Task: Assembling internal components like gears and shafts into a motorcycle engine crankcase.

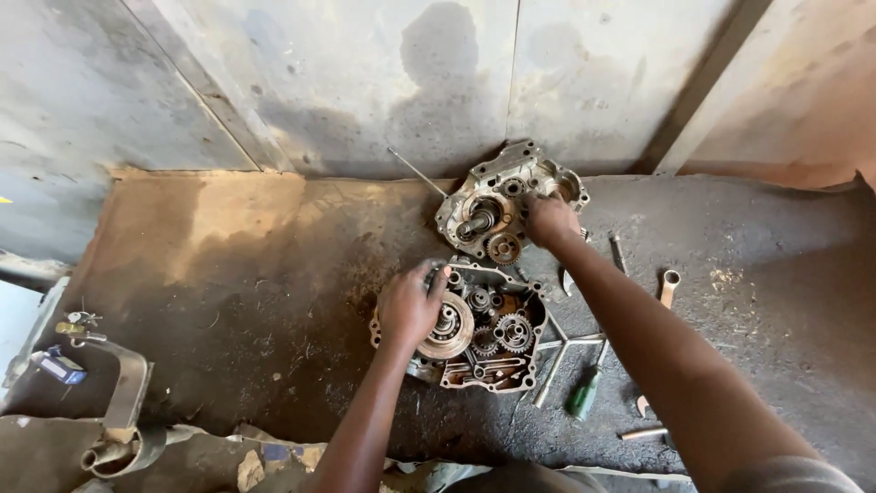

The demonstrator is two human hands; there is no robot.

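Note:
Two greasy engine case halves lie on a dirty workbench. The near case half (pixel 497 351) holds several gears and a round clutch drum (pixel 452 333). My left hand (pixel 408 306) rests on top of that drum at the case's left side, fingers curled over it. The far case half (pixel 484 215) leans near the wall, with a shaft and a small gear showing in it. My right hand (pixel 549 219) grips its right side, fingers closed on the casting's edge.
A green-handled screwdriver (pixel 582 394), a three-armed socket wrench (pixel 561 351), a ring spanner (pixel 669 288) and loose bolts lie right of the cases. A thin rod (pixel 415 171) leans by the wall. A bent metal bracket (pixel 123 402) sits at the left front edge.

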